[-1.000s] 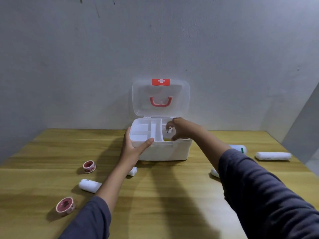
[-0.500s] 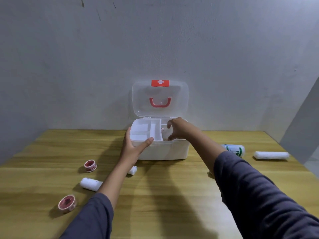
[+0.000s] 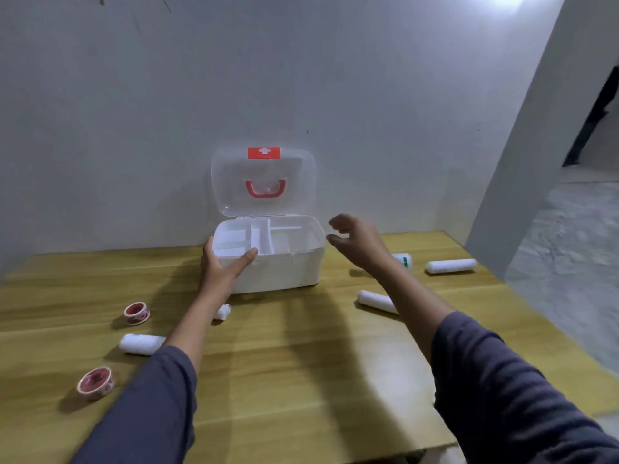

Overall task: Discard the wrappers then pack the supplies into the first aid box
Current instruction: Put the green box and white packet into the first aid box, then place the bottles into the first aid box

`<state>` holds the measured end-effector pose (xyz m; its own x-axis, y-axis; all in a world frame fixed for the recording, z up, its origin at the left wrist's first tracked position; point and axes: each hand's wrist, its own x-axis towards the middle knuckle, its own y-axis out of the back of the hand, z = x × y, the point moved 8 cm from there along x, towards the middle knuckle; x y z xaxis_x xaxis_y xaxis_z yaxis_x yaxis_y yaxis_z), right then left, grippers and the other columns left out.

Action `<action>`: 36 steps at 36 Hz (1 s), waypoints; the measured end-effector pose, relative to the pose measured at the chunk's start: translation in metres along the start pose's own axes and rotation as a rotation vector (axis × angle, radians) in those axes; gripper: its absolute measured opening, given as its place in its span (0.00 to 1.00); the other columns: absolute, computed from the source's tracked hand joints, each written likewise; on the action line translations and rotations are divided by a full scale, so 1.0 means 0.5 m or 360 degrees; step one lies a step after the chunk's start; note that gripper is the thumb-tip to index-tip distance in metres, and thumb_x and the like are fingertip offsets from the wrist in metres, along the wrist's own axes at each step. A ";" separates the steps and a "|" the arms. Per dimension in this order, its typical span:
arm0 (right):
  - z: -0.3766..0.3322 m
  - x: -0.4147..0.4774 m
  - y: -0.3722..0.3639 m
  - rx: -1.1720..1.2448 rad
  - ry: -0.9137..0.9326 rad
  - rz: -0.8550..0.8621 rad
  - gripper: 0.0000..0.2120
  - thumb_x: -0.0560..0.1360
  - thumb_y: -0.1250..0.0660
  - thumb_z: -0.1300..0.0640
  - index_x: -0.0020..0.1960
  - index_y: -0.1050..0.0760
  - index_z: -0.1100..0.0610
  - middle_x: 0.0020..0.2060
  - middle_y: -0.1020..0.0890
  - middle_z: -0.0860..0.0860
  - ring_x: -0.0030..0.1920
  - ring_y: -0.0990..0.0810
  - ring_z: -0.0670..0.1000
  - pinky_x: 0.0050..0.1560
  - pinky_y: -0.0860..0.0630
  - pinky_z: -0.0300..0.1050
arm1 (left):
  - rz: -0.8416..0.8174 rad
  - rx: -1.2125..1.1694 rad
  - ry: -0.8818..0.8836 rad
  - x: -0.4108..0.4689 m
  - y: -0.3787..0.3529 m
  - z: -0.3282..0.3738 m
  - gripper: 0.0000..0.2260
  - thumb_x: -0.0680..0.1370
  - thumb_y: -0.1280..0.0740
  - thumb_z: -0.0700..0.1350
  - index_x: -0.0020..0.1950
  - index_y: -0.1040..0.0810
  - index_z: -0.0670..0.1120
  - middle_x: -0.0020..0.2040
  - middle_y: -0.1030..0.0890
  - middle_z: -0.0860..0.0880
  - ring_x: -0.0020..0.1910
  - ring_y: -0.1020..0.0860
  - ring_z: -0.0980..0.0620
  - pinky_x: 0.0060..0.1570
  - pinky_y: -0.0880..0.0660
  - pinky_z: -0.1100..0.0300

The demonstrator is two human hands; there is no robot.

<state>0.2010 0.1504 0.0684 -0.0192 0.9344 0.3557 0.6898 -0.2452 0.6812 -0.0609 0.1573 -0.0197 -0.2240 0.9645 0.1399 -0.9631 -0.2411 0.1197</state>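
Step in hand: The packing step looks to be under way. No wrappers can be seen on the table (image 3: pixel 301 346).

First aid box (image 3: pixel 284 269): It is set at the far side of the table, against the wall. The clear lid (image 3: pixel 264 182) is stood up and open. The white tray inside is split into small parts. What is in them cannot be made out.

Left hand (image 3: pixel 221 269): It is pressed on the near left corner of the box. The thumb (image 3: pixel 246 257) is laid over the rim and the fingers are wrapped round the left side. The box is held steady by it.

Right hand (image 3: pixel 360 242): It is held in the air just beside the right end of the box. The fingers are spread and loosely curled. Nothing is held in it.

Gauze rolls: One roll (image 3: pixel 376 301) lies just under the right forearm. One roll (image 3: pixel 450 265) lies farther out to the right. One roll (image 3: pixel 142 343) and a short one (image 3: pixel 222 311) lie beside the left forearm.

Tape rolls: Two red ones (image 3: pixel 136 313) (image 3: pixel 96 383) lie out to the left of the left arm.

Small bottle (image 3: pixel 403 261): It is partly hidden behind the right wrist.

Next move, as a guess: A supply near the right hand should be picked up, likely the bottle or the close gauze roll. The hand must be lowered and closed gently round it. Then it must be dropped in a part of the tray where it fits.
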 end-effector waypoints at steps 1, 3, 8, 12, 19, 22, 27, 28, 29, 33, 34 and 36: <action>0.025 -0.024 0.020 0.0001 -0.0064 0.0047 0.15 0.72 0.33 0.60 0.58 0.24 0.61 0.55 0.19 0.57 0.57 0.21 0.55 0.57 0.26 0.48 | 0.0010 -0.0014 0.0002 -0.002 -0.002 0.000 0.50 0.61 0.24 0.62 0.75 0.47 0.52 0.74 0.37 0.49 0.72 0.37 0.48 0.70 0.36 0.50; 0.082 -0.074 0.054 -0.0068 -0.0198 0.0113 0.16 0.72 0.33 0.58 0.58 0.25 0.59 0.55 0.19 0.56 0.57 0.22 0.55 0.59 0.26 0.50 | 0.0043 -0.0030 -0.0003 -0.003 -0.004 -0.002 0.45 0.67 0.25 0.55 0.76 0.48 0.51 0.74 0.38 0.49 0.73 0.38 0.48 0.68 0.37 0.55; 0.209 -0.198 0.111 -0.0409 -0.0577 0.0139 0.19 0.74 0.37 0.50 0.63 0.30 0.56 0.62 0.23 0.54 0.61 0.25 0.56 0.57 0.27 0.53 | 0.0112 0.0037 0.0011 -0.004 -0.004 0.004 0.43 0.69 0.26 0.53 0.75 0.47 0.48 0.73 0.36 0.47 0.71 0.36 0.47 0.68 0.35 0.52; 0.274 -0.266 0.114 -0.0964 -0.0798 -0.0019 0.20 0.77 0.46 0.45 0.63 0.31 0.55 0.62 0.25 0.55 0.62 0.27 0.58 0.57 0.32 0.53 | 0.0123 0.0032 0.0049 0.002 -0.004 0.002 0.44 0.68 0.25 0.53 0.75 0.48 0.48 0.73 0.36 0.46 0.72 0.36 0.45 0.69 0.35 0.49; 0.271 -0.252 0.100 -0.1241 -0.0503 -0.0001 0.16 0.79 0.47 0.48 0.58 0.29 0.56 0.58 0.25 0.54 0.58 0.27 0.57 0.47 0.31 0.49 | 0.0144 0.0047 0.0030 0.004 -0.005 0.001 0.42 0.70 0.26 0.51 0.76 0.49 0.47 0.74 0.38 0.46 0.72 0.37 0.46 0.68 0.37 0.51; 0.273 -0.219 0.109 -0.1158 -0.0489 0.0055 0.15 0.78 0.46 0.49 0.57 0.29 0.57 0.57 0.24 0.56 0.58 0.26 0.58 0.49 0.31 0.51 | 0.0136 0.0030 0.0023 0.005 -0.007 0.003 0.42 0.70 0.26 0.50 0.75 0.48 0.47 0.73 0.37 0.46 0.71 0.36 0.46 0.67 0.36 0.52; 0.201 -0.119 0.139 -0.0489 -0.0289 0.0342 0.13 0.79 0.44 0.52 0.55 0.27 0.59 0.54 0.23 0.57 0.54 0.26 0.58 0.46 0.32 0.49 | 0.0123 0.0029 0.0011 0.005 -0.006 -0.001 0.42 0.70 0.26 0.51 0.76 0.48 0.48 0.74 0.37 0.47 0.72 0.37 0.46 0.68 0.36 0.52; 0.170 -0.095 0.139 -0.0385 -0.0200 0.0373 0.13 0.78 0.43 0.52 0.54 0.27 0.59 0.53 0.23 0.57 0.53 0.26 0.58 0.45 0.33 0.48 | 0.0126 0.0018 0.0003 0.005 -0.007 -0.001 0.42 0.70 0.26 0.51 0.76 0.48 0.48 0.74 0.38 0.47 0.72 0.37 0.46 0.66 0.36 0.53; 0.137 -0.073 0.138 -0.0276 -0.0114 0.0409 0.12 0.78 0.42 0.53 0.54 0.27 0.60 0.51 0.22 0.58 0.51 0.26 0.58 0.44 0.34 0.46 | 0.0128 0.0007 -0.0001 0.004 -0.007 -0.001 0.41 0.70 0.27 0.50 0.76 0.48 0.48 0.73 0.37 0.47 0.72 0.37 0.46 0.65 0.36 0.55; -0.001 -0.002 0.122 0.0311 0.0136 0.0492 0.09 0.77 0.37 0.57 0.52 0.25 0.63 0.44 0.22 0.57 0.44 0.26 0.54 0.41 0.35 0.43 | 0.0114 -0.0033 -0.0032 0.001 -0.012 0.007 0.40 0.72 0.27 0.48 0.76 0.48 0.48 0.73 0.37 0.49 0.71 0.37 0.48 0.62 0.37 0.58; -0.030 0.010 0.110 0.0435 0.0173 0.0469 0.09 0.76 0.37 0.58 0.52 0.25 0.63 0.43 0.23 0.57 0.43 0.26 0.52 0.40 0.34 0.44 | 0.0110 -0.0043 -0.0022 0.002 -0.013 0.007 0.40 0.72 0.27 0.48 0.76 0.48 0.48 0.73 0.37 0.49 0.71 0.37 0.49 0.62 0.37 0.58; -0.082 0.032 0.079 0.0622 0.0256 0.0395 0.08 0.76 0.36 0.61 0.52 0.25 0.63 0.43 0.22 0.56 0.44 0.26 0.52 0.42 0.31 0.43 | 0.0112 -0.0074 -0.0014 0.005 -0.010 0.007 0.40 0.71 0.27 0.48 0.75 0.47 0.48 0.73 0.36 0.48 0.71 0.36 0.48 0.60 0.35 0.61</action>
<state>0.1980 0.1449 0.1271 0.0899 0.8008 0.5922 0.9072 -0.3112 0.2832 -0.0562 0.1603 -0.0164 -0.2905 0.9442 0.1551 -0.9509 -0.3029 0.0633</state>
